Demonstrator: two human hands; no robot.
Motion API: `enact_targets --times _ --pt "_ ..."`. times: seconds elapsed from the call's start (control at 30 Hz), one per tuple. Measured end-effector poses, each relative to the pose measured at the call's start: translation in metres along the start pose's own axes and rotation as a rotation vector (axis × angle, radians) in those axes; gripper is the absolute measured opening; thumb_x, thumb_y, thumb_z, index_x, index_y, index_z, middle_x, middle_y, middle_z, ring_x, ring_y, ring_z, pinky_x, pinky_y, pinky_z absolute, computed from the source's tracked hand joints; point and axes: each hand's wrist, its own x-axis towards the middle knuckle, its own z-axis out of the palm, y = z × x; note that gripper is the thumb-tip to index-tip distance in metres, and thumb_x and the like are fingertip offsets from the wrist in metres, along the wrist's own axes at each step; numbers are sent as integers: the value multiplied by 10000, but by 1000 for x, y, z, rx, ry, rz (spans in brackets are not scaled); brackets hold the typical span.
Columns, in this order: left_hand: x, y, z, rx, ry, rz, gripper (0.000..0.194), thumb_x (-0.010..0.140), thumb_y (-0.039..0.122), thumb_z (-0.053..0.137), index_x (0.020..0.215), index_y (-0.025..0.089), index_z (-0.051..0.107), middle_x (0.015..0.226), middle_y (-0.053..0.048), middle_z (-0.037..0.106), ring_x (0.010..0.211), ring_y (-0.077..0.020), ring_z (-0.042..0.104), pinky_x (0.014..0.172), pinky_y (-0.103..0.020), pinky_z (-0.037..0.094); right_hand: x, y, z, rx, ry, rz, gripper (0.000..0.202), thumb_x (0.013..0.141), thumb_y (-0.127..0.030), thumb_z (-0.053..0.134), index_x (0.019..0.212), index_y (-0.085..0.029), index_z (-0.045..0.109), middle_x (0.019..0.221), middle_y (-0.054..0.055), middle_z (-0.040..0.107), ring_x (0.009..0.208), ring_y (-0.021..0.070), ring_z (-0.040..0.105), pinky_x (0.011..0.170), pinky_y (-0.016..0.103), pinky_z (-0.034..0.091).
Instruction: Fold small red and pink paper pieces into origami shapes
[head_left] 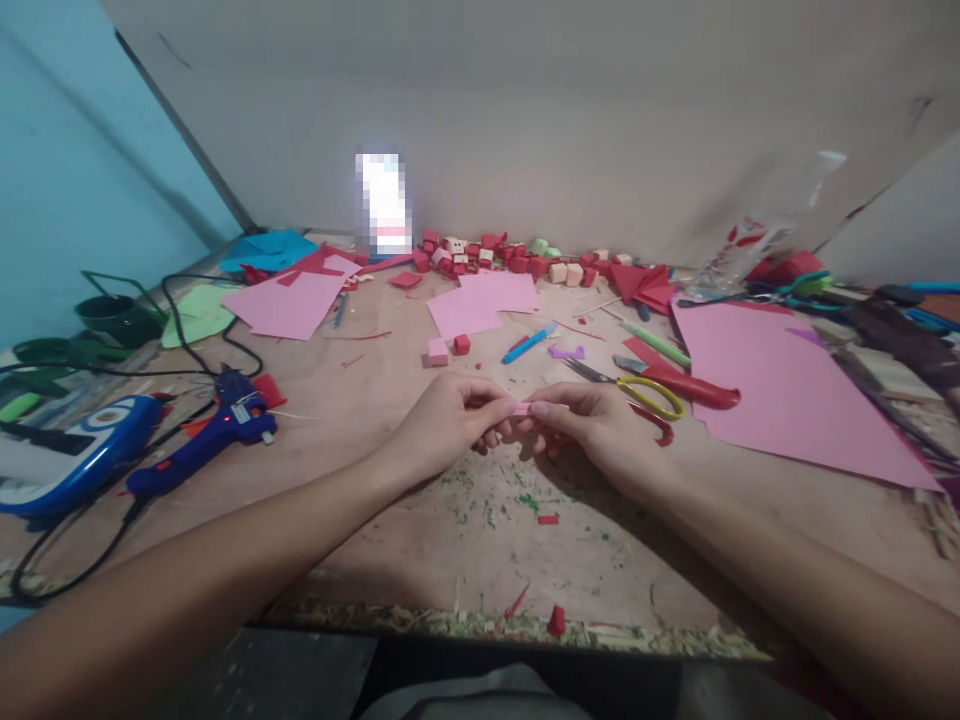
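Between the fingertips of both hands is a small folded piece of pink paper. My left hand pinches its left end, and my right hand pinches the right end; the fingers hide most of it. Just beyond them stand a pink paper cube and a smaller red paper cube. A blue pen lies past the fingertips. Close to my right hand are scissors with yellow handles and a red-handled cutter.
A blue glue gun with a black cord lies left, beside a blue-and-white tape dispenser. Pink sheets spread at right. Many red paper cubes line the back near a bright phone. Scraps dot the table's front edge.
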Motion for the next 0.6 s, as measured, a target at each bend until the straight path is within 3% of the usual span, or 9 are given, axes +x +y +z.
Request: enact_targets --times 0.2,0.37,0.6 --pt "-1 1 -1 36 1 54 229 940 228 630 775 103 729 620 -10 660 505 -76 573 470 -172 473 0 -3 3 -22 -17 53 220 858 -361 760 870 -144 791 826 77 793 599 143 702 557 240 517" --pt "0 2 -3 71 14 39 245 940 192 620 737 103 726 596 -11 657 478 -68 564 446 -154 461 -2 -4 2 -6 -64 66 263 892 -358 727 813 -115 788 634 77 748 538 127 663 512 210 439" --pt "0 3 -3 86 39 39 249 934 206 622 725 105 712 628 -24 675 485 -72 572 439 -156 472 0 -5 -3 -50 -95 42 315 899 -398 725 821 -101 798 618 91 741 551 147 675 504 228 402"
